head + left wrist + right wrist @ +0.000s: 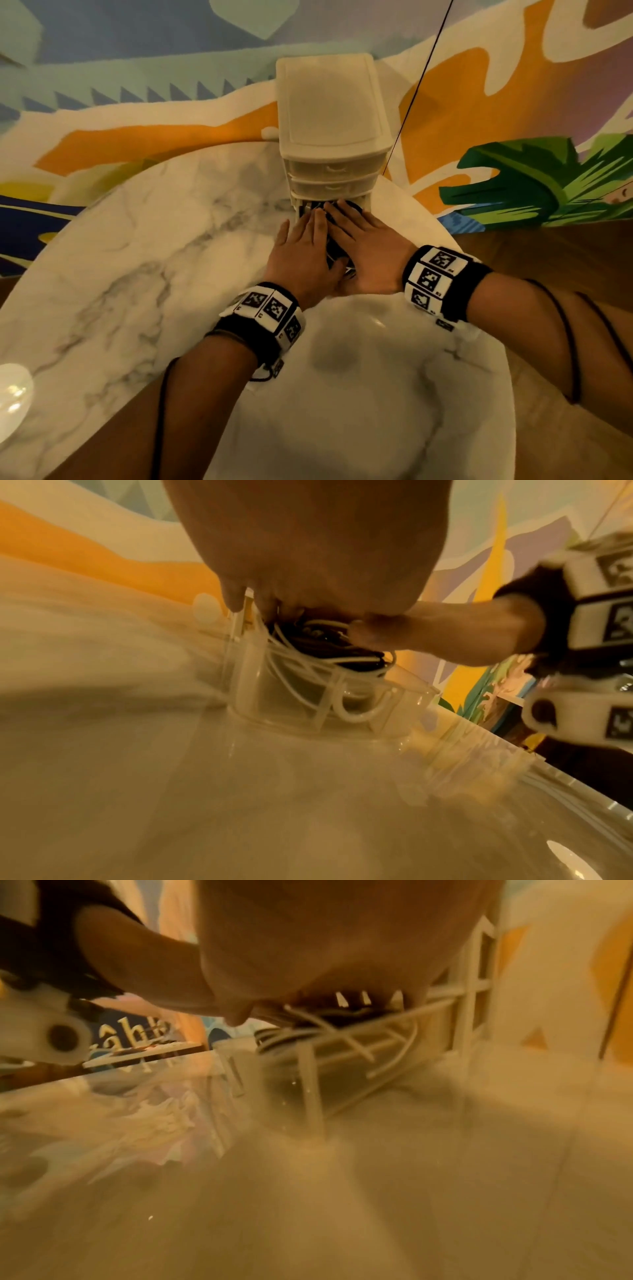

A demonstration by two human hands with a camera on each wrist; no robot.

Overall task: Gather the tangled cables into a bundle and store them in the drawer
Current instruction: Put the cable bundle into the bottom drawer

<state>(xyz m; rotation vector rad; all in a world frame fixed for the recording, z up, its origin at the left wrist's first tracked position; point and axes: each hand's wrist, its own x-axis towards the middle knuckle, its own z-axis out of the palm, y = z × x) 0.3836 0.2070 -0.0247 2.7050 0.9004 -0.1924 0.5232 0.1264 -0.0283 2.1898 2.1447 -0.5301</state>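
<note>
A tangle of black and white cables (329, 647) fills the clear bottom drawer (291, 710), which is pulled out of a small white drawer unit (329, 113) on the marble table. Both hands lie flat on top of the cables, side by side. My left hand (301, 240) presses the left part with straight fingers, and my right hand (359, 236) presses the right part. A strip of dark cables (334, 251) shows between them. In the right wrist view white cables (308, 1034) bulge above the drawer wall (310, 1074) under my right palm (325, 947).
The unit's two upper drawers (330, 171) are closed. A thin black cord (416, 89) hangs past the unit's right side. The round marble table (154, 240) ends close to the right of the drawer. A glossy white object (13, 394) sits at the lower left.
</note>
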